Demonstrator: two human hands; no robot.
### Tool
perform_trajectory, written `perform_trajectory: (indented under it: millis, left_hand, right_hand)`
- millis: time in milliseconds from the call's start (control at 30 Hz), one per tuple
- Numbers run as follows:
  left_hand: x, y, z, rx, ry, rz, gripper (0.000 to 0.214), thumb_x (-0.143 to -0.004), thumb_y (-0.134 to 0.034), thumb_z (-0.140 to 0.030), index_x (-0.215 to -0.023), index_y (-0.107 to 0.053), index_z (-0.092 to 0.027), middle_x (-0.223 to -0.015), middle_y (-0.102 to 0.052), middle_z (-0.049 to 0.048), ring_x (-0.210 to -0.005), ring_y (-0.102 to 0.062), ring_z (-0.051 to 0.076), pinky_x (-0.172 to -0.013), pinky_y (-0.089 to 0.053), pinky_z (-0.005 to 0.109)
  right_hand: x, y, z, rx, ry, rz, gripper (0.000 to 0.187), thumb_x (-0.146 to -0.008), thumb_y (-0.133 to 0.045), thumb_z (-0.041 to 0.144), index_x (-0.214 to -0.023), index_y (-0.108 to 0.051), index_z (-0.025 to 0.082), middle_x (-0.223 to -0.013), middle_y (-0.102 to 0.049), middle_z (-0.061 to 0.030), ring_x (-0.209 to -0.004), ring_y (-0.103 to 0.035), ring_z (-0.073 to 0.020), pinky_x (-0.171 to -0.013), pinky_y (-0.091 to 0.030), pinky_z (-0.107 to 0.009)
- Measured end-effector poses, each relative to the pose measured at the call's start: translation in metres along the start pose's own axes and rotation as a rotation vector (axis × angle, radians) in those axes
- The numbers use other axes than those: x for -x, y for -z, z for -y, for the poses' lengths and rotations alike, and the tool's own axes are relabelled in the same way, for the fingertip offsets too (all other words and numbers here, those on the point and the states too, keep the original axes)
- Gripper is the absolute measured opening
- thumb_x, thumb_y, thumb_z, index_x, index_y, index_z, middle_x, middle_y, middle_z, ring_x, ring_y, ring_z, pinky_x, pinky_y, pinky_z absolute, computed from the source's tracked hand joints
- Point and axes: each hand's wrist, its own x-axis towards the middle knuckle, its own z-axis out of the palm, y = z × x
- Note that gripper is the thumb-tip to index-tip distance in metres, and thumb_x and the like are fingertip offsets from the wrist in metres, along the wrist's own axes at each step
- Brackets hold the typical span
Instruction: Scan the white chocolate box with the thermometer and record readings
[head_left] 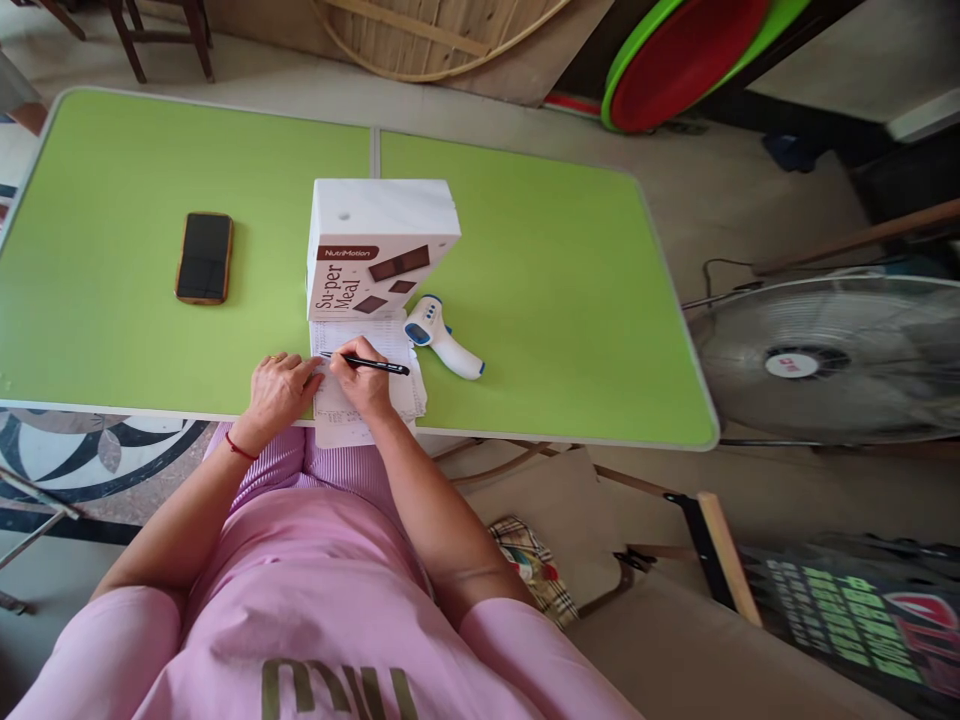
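My right hand (360, 378) is closed around a black pen (369, 364), its tip resting on a printed paper sheet (394, 345) at the near edge of the green table (570, 290). My left hand (281, 388) lies flat with fingers spread, pressing the sheet's left side. Just behind the paper stands a white Super Meal box (379, 245). A white and blue infrared thermometer (442, 338) lies to the right of the paper.
A dark phone in an orange case (204, 257) lies face up on the table's left half. A standing fan (832, 360) sits on the floor to the right. Round trays (682, 55) and wooden boards lean at the back. A plaid bag (534, 565) rests below.
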Motion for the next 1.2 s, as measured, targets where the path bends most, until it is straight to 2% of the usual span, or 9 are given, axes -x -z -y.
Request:
perform_trajectory:
  millis: [433,667,1000,1200]
  left_hand:
    - [-0.0001,0.0002,0.0006,-0.01,0.005,-0.002,0.036,-0.112,-0.06,-0.031,-0.14,-0.082,-0.023,-0.103,-0.081,0.0138,-0.104,-0.074,0.032,-0.09,-0.051,0.042]
    - [-0.0005,0.005,-0.0033,-0.033,0.026,0.048,0.038,-0.114,-0.059,-0.031,-0.144,-0.08,-0.022,-0.108,-0.082,0.0148,-0.108,-0.075,0.034,-0.092,-0.051,0.042]
    - [0.0002,-0.0023,0.0031,-0.007,-0.022,-0.013,0.037,-0.114,-0.058,-0.032,-0.143,-0.079,-0.024,-0.104,-0.081,0.0134,-0.102,-0.073,0.031,-0.088,-0.05,0.04]
    - [0.0,-0.0035,0.0032,-0.011,-0.017,-0.016,0.037,-0.113,-0.058,-0.032,-0.141,-0.08,-0.024,-0.103,-0.08,0.0138,-0.102,-0.073,0.032,-0.088,-0.049,0.042]
  right_hand:
    - [-0.0008,-0.0015,0.0009,-0.015,0.014,-0.049,0.021,-0.095,-0.063,0.041,-0.082,-0.054,0.028,-0.072,-0.066,0.0028,-0.067,-0.064,-0.0176,-0.071,-0.056,-0.031]
    - [-0.0007,-0.0016,0.0008,-0.002,0.01,-0.035,0.02,-0.095,-0.063,0.038,-0.081,-0.052,0.029,-0.071,-0.065,0.0027,-0.068,-0.063,-0.0178,-0.071,-0.056,-0.031]
    - [0.0002,-0.0029,0.0038,-0.009,-0.05,-0.117,0.024,-0.094,-0.064,0.04,-0.078,-0.05,0.029,-0.065,-0.063,0.0045,-0.062,-0.059,-0.0167,-0.065,-0.053,-0.029]
    - [-0.0012,-0.0018,0.0063,0.016,-0.076,-0.093,0.022,-0.092,-0.067,0.032,-0.078,-0.05,0.029,-0.069,-0.066,0.0034,-0.066,-0.065,-0.0176,-0.07,-0.055,-0.03]
